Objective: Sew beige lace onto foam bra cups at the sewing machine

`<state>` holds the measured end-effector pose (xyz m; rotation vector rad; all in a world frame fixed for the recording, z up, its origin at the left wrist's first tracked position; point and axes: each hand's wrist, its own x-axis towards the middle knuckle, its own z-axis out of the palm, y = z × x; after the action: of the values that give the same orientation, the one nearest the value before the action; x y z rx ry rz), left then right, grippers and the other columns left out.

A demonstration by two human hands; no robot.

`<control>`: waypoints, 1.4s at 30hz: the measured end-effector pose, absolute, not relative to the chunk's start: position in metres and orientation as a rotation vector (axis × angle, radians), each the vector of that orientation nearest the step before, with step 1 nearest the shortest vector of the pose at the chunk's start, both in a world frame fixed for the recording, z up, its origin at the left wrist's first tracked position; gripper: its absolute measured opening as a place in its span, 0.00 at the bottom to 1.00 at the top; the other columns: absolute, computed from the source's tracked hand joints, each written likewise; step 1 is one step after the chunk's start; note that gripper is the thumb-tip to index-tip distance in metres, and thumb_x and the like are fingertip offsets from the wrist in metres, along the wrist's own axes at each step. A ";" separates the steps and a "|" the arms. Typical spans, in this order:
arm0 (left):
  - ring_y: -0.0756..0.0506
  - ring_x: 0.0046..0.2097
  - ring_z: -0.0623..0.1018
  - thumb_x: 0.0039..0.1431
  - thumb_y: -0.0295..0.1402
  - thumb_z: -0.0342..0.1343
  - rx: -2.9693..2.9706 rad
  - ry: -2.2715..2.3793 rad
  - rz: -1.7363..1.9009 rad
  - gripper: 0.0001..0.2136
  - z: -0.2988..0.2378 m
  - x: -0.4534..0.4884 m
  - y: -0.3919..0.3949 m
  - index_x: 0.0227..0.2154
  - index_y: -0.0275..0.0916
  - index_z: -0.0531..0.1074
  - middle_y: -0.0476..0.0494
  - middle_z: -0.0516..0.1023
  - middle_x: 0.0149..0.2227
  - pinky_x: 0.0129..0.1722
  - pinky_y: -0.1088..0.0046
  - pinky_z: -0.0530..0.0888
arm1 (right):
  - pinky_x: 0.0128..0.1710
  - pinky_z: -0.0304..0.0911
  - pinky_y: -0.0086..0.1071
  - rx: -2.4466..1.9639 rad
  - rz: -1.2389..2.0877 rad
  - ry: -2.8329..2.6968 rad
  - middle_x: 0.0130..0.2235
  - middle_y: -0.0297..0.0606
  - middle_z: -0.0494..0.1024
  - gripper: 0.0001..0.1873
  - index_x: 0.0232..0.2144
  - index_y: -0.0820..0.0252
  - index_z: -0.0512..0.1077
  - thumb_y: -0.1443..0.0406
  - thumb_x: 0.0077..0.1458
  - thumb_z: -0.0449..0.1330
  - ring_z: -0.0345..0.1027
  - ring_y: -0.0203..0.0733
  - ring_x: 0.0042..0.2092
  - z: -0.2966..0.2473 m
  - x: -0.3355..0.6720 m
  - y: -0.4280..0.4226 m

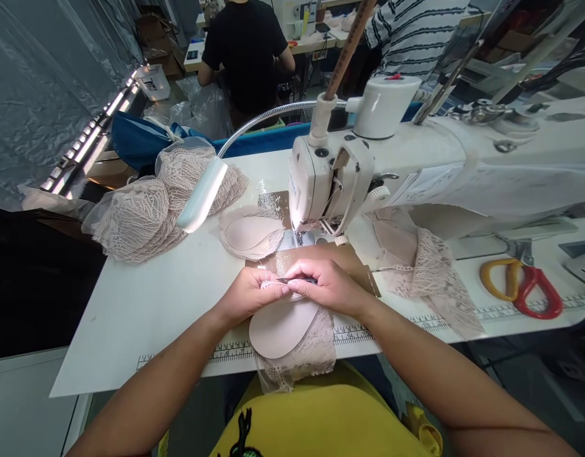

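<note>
My left hand (255, 293) is closed, pinching the upper edge of a beige lace piece with a smooth foam bra cup (282, 330). My right hand (328, 287) is closed beside it, the thumbs almost meeting. A small dark metal tool (283, 280) shows between the fingers and seems to sit in my right hand; its kind is mostly hidden. The cup and its lace (316, 352) hang down over the table's front edge. Just behind my hands stands the sewing machine's needle area (299, 238). Another lace-edged cup (252, 231) lies left of the needle.
Stacked lace cups (135, 219) lie at the left beneath a bendable lamp (204, 193). More lace (430, 266) and red-and-yellow-handled scissors (537, 292) are at the right. A ruler strip (233, 351) runs along the table's front edge. Two people sit beyond the machine.
</note>
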<state>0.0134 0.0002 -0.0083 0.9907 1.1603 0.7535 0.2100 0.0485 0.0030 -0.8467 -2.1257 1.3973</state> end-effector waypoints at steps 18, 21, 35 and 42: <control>0.41 0.45 0.75 0.57 0.40 0.54 2.078 1.747 0.763 0.15 0.043 -0.026 0.035 0.43 0.38 0.76 0.40 0.77 0.44 0.38 0.72 0.70 | 0.33 0.63 0.30 -0.565 0.738 -2.386 0.39 0.38 0.77 0.10 0.43 0.55 0.71 0.65 0.58 0.56 0.69 0.39 0.37 -0.010 0.205 0.040; 0.36 0.56 0.68 0.48 0.36 0.60 2.006 1.668 0.631 0.22 0.035 -0.024 0.078 0.49 0.38 0.73 0.38 0.71 0.55 0.52 0.66 0.66 | 0.28 0.57 0.29 -0.283 0.509 -2.707 0.42 0.37 0.77 0.10 0.37 0.55 0.73 0.68 0.58 0.53 0.67 0.36 0.32 -0.012 0.197 0.032; 0.49 0.27 0.72 0.45 0.41 0.62 1.089 1.317 0.826 0.15 0.012 -0.035 0.049 0.26 0.37 0.65 0.50 0.70 0.25 0.28 0.74 0.68 | 0.32 0.59 0.31 -0.963 1.077 -2.335 0.30 0.36 0.75 0.14 0.29 0.60 0.72 0.57 0.60 0.53 0.67 0.39 0.32 -0.009 0.216 0.059; 0.50 0.31 0.73 0.45 0.36 0.65 0.926 1.134 0.982 0.13 0.006 -0.026 0.034 0.30 0.37 0.67 0.50 0.73 0.28 0.32 0.75 0.70 | 0.46 0.64 0.37 -0.974 1.534 -1.988 0.48 0.42 0.75 0.23 0.48 0.61 0.71 0.58 0.50 0.64 0.69 0.48 0.48 -0.002 0.196 0.059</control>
<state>-0.0260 0.0344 0.0063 0.9264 1.1342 0.9818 0.1955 0.0592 -0.0023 -0.9742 -1.9879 1.5340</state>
